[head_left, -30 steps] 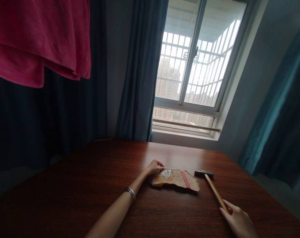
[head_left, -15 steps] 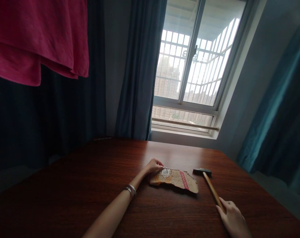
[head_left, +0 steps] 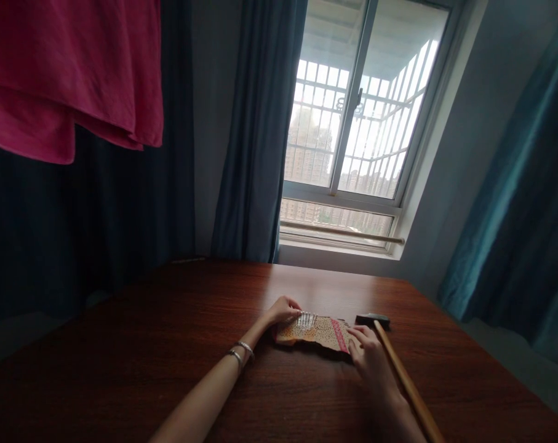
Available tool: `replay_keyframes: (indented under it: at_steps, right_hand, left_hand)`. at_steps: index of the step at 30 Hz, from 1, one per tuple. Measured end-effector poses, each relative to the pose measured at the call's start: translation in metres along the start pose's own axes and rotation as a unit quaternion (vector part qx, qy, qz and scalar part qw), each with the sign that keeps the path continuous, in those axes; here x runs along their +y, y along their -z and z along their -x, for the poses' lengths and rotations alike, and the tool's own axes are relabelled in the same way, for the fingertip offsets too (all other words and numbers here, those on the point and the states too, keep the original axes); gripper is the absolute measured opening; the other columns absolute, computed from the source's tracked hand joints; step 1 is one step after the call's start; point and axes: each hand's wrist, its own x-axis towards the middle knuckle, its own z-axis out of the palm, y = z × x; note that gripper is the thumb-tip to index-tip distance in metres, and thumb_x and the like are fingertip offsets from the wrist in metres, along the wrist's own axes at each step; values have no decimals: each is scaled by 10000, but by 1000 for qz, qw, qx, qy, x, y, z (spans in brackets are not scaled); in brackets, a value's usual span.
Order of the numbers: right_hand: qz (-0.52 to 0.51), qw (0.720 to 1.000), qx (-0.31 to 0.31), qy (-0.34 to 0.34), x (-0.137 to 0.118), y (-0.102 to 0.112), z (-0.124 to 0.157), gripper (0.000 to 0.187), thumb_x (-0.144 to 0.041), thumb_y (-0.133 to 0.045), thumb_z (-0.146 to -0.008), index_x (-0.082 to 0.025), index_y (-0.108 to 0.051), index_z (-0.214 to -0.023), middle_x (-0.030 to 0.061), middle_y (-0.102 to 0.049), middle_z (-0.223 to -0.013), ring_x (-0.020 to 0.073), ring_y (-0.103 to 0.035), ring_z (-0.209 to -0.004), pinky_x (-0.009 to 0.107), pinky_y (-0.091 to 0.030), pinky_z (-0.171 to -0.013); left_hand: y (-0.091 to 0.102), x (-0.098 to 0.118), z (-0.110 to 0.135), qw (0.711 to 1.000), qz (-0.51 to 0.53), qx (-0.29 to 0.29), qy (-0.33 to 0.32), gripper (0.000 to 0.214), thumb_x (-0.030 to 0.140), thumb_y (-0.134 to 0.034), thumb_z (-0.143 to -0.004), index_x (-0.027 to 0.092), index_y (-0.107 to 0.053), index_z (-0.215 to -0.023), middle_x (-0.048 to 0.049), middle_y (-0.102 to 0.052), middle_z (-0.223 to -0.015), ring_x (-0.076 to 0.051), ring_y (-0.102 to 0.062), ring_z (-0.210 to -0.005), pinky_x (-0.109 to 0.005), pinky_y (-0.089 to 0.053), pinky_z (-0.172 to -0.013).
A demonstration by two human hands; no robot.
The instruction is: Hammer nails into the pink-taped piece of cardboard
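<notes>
A flat, ragged-edged piece of cardboard [head_left: 322, 331] lies on the table, speckled with small dark dots and crossed by a red printed band. Several thin nails [head_left: 307, 319] show in a row near its far left edge. My left hand [head_left: 284, 309] is closed at that left end, its fingers curled over the cardboard edge; the fingertips are partly hidden. Over the right end rests my right hand [head_left: 366, 349], fingers stretched and slightly apart, touching the cardboard. Just right of it lies a hammer [head_left: 405, 378] with a wooden handle and dark head, out of my grasp.
The dark reddish wooden table [head_left: 205, 369] spreads out on all sides. Behind it stand a barred window [head_left: 347, 123] and a blue curtain [head_left: 253, 154]. A pink cloth [head_left: 75, 74] hangs at the upper left. Another curtain [head_left: 504, 203] hangs on the right.
My right hand has let go of the hammer handle and moved left and forward onto the cardboard's right end. The hammer lies on the table. My left hand stays at the cardboard's left end.
</notes>
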Motion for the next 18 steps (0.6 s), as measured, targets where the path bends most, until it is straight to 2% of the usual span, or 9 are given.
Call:
replay_keyframes:
  at_steps: [3, 7, 11, 16, 18]
  right_hand:
    - [-25, 999, -44, 19, -22, -22, -23, 346, -159, -412, -790, -213, -634, -1050, 68, -607, -1030, 185, -566, -976, 269, -417, -876]
    - [17, 996, -86, 24, -24, -48, -39, 369, -114, -432, -767, -242, -624, -1055, 40, -621, -972, 164, -568, -921, 242, -414, -822]
    - [45, 996, -58, 43, -18, -61, -38, 410, -89, -428, -765, -233, -593, -1111, 50, -616, -950, 173, -543, -925, 254, -394, -844]
    - [50, 996, -42, 69, -19, -64, -29, 457, -90, -412, -775, -224, -550, -1190, 75, -599, -1007, 202, -520, -971, 281, -380, -879]
    - [59, 995, -39, 70, -20, -64, -27, 454, -84, -406, -775, -234, -561, -1176, 71, -596, -1012, 201, -516, -975, 282, -382, -875]
  left_hand:
    - [0, 2, 0, 1000, -1, -1, 3, 390, 382, -607, -636, 83, -733, -853, -65, -687, -721, -138, -533, -624, -213, -366, -570]
    - [1, 8, 2, 1000, 6, -12, 23, 419, 400, -611, -628, 75, -729, -864, -68, -685, -719, -143, -535, -629, -212, -368, -558]
    - [2, 12, 5, 999, 17, -15, 29, 421, 404, -610, -629, 73, -728, -862, -72, -691, -739, -150, -542, -642, -214, -372, -559]
    - [0, 14, 9, 999, 17, -15, 32, 397, 379, -605, -647, 78, -726, -875, -74, -699, -753, -163, -559, -655, -223, -380, -570]
    - [7, 19, 9, 999, 7, -20, 35, 373, 362, -612, -647, 80, -727, -861, -72, -698, -746, -166, -567, -659, -225, -385, -573]
